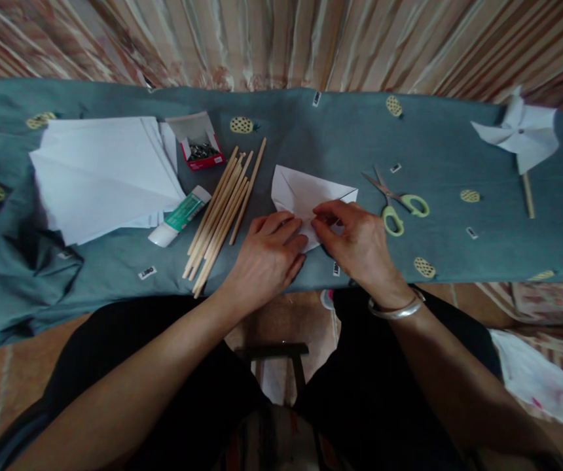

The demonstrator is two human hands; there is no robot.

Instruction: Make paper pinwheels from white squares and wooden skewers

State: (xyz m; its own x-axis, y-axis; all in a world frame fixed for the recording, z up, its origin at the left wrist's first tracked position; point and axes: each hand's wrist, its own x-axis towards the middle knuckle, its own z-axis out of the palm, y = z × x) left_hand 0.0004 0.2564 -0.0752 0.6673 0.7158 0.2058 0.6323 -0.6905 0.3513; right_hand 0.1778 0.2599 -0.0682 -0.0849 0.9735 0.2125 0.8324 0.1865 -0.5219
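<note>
A white sheet of paper [306, 186] with crease lines and cut or folded edges lies in front of me. My left hand [272, 255] presses on its near left part, fingers bent and drawn together at the paper. From the other side, the thumb and index finger of my right hand [355, 242] pinch a bit of the same paper near its middle. Both hands hide the paper's near edge in part. Green-handled scissors [393, 198] lie partly spread, just right of my right hand. Wooden sticks [222, 216] lie in a bundle left of the paper.
A stack of white paper [105, 176] lies at the left, beside a glue tube [179, 216] and a small red-and-white box [200, 145] of metal pins. A paper pinwheel [521, 131] on a stick lies far right. The green tablecloth [438, 242] ends near my knees.
</note>
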